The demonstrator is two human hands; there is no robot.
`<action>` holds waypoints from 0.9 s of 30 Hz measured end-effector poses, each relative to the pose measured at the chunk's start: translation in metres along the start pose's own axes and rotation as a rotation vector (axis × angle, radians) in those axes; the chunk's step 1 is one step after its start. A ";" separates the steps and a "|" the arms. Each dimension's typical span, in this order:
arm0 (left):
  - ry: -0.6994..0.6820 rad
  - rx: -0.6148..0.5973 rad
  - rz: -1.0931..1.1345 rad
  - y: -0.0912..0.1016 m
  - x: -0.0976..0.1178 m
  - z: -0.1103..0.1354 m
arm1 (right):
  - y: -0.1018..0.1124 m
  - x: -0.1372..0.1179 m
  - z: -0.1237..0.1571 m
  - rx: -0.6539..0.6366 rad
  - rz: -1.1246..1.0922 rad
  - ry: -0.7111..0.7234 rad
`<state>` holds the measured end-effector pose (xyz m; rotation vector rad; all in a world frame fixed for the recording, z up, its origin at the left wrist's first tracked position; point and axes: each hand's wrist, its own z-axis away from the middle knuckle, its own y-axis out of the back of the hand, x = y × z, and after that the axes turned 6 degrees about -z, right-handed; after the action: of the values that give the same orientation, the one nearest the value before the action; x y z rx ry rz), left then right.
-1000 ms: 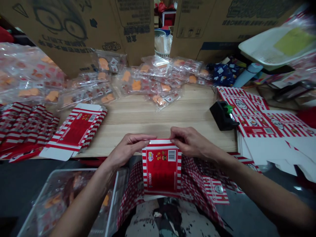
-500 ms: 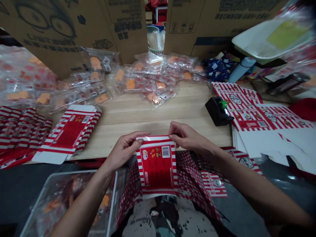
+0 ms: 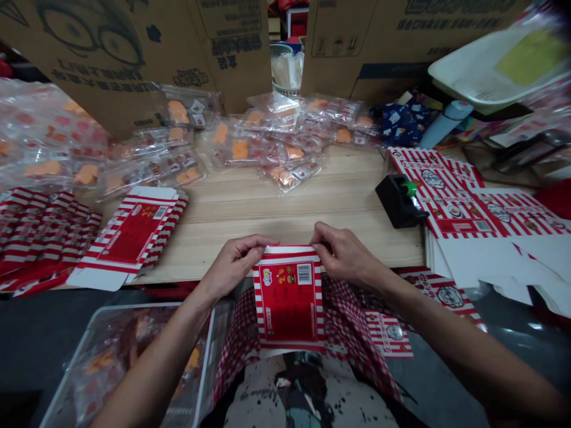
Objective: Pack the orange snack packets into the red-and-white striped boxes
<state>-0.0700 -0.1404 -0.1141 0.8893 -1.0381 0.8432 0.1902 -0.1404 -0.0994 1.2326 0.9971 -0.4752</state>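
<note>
A red-and-white striped cardboard box (image 3: 289,303) with a barcode lies against my lap at the table's front edge, its printed panel facing up. My left hand (image 3: 236,260) pinches its top left corner between thumb and fingers. At the top right corner, my right hand (image 3: 339,249) grips the same edge with curled fingers. The top edge looks folded over between the two hands. Left of my hands, a stack of similar striped boxes (image 3: 134,235) rests on the table.
Clear bags with orange pieces (image 3: 241,148) line the back of the wooden table (image 3: 232,208). A black tape dispenser (image 3: 397,202) and flat printed box sheets (image 3: 464,205) are on the right. A plastic bin (image 3: 96,309) stands below left; cardboard cartons (image 3: 178,47) rise behind.
The view has shifted slightly. My left thumb and fingers have closed further on the box's top edge, which now looks folded flatter; both hands keep holding its corners.
</note>
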 end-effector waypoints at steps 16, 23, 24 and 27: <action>-0.059 -0.019 0.011 -0.006 -0.003 0.014 | 0.001 0.020 0.017 -0.039 -0.312 0.003; -0.309 0.078 -0.229 -0.030 0.023 0.006 | -0.003 0.020 0.024 0.120 -0.466 0.045; -0.354 0.096 -0.253 -0.031 0.025 0.005 | 0.001 0.020 0.025 0.112 -0.464 0.062; -0.493 0.156 -0.315 -0.017 0.029 -0.004 | 0.031 0.036 0.023 0.113 -0.382 0.042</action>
<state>-0.0450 -0.1397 -0.0913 1.3977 -1.2205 0.4482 0.2415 -0.1454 -0.1124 1.1571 1.2628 -0.8142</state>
